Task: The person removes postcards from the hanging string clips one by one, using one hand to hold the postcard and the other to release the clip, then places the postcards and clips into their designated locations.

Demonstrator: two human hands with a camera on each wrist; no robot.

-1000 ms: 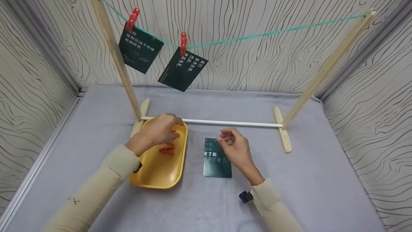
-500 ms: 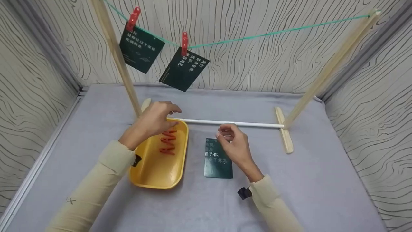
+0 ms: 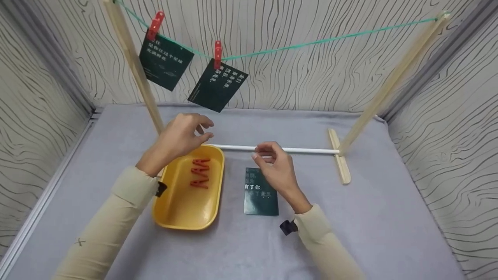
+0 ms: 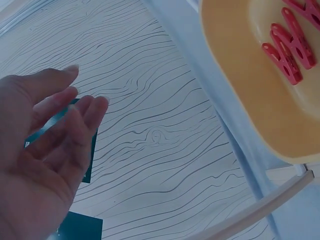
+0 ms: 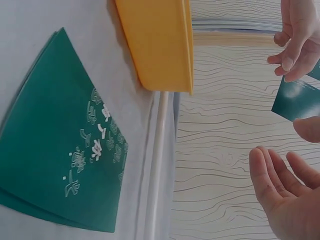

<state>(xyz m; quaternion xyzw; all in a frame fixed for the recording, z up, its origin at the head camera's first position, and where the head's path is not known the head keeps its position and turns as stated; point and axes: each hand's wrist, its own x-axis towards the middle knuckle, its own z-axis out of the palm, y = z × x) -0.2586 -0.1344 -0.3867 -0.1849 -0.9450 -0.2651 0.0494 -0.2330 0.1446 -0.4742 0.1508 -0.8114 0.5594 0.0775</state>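
Note:
My left hand hovers over the far end of a yellow basin, its fingers loosely bent and nothing between them. Several red clothespins lie in that basin. Above a small stack of dark green cards is my right hand, thumb and fingers apart and holding nothing. White printed characters show on the top card. Two similar cards hang from a green string, a left one and a right one, each gripped by a red clothespin.
The green string runs between a left wooden post and a right wooden post. A white rod joins their feet low down, behind the cards. Grey cloth covers the table, and wood-patterned walls enclose it.
My left hand has risen out of the basin towards the far side, uncovering the clothespins. My right hand has moved slightly up and left, away from the card stack.

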